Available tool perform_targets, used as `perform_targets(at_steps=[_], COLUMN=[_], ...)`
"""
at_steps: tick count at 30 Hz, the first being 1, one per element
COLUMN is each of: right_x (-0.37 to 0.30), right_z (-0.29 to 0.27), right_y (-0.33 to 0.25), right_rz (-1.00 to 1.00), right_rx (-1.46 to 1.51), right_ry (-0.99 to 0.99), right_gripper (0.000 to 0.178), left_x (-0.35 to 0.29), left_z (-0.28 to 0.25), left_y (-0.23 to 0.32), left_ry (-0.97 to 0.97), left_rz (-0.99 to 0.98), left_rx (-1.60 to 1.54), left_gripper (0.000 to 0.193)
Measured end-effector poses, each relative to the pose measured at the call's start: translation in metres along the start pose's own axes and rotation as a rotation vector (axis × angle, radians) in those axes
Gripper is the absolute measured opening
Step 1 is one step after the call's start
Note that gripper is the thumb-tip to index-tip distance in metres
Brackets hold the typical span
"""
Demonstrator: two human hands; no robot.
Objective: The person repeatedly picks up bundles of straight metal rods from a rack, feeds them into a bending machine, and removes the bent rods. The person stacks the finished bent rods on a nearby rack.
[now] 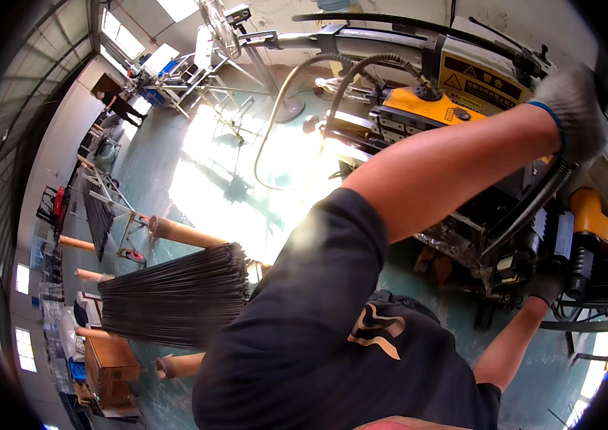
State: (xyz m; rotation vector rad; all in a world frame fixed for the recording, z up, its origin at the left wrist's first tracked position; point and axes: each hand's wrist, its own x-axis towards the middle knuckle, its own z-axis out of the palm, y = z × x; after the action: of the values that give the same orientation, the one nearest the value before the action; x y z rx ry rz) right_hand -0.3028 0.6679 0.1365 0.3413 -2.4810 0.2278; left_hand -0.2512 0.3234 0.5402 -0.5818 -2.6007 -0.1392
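Note:
My left arm reaches across to the upper right, and my left hand, in a pale knitted glove with a blue cuff, is at the upper part of a black and yellow machine. Its fingers are blurred, so what it touches cannot be made out. Lower down, my right hand, in a dark-looking glove, is in shadow close to a black ribbed spring-like part under a yellow cylinder. Its fingers are hidden among the machine parts.
A bundle of long thin black rods lies across cardboard-coloured tubes at left. Hoses loop from the machine over the sunlit floor. A standing fan, a wooden cabinet and a distant person are also there.

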Motion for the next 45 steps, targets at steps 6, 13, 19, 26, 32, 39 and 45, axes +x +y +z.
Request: perform_targets(at_steps=[6, 13, 19, 26, 32, 39, 45], right_x=[-0.013, -0.024, -0.022, -0.018, -0.011, -0.019, -0.015], right_z=[0.037, 0.064, 0.070, 0.056, 0.043, 0.047, 0.036], right_y=[0.041, 0.058, 0.055, 0.044, 0.026, 0.043, 0.035], right_rz=[0.244, 0.158, 0.492, 0.367, 0.438, 0.244, 0.192], right_rx=[0.639, 0.511, 1.300, 0.967, 1.029, 0.647, 0.451], right_ry=[-0.110, -0.016, -0.090, -0.093, -0.040, -0.065, -0.067], right_gripper=[0.019, 0.005, 0.007, 0.008, 0.005, 0.008, 0.012], left_x=[0.055, 0.055, 0.057, 0.056, 0.051, 0.047, 0.047], left_z=[0.016, 0.018, 0.023, 0.018, 0.020, 0.007, 0.012], left_y=[0.018, 0.018, 0.017, 0.017, 0.015, 0.021, 0.021], left_ry=[-0.168, -0.158, -0.140, -0.192, -0.173, -0.175, -0.096], left_rz=[0.006, -0.027, -0.002, -0.023, 0.015, 0.010, 0.042], left_rx=[-0.115, -0.062, -0.050, -0.064, -0.010, -0.044, -0.023], left_gripper=[0.035, 0.039, 0.038, 0.038, 0.039, 0.038, 0.034])
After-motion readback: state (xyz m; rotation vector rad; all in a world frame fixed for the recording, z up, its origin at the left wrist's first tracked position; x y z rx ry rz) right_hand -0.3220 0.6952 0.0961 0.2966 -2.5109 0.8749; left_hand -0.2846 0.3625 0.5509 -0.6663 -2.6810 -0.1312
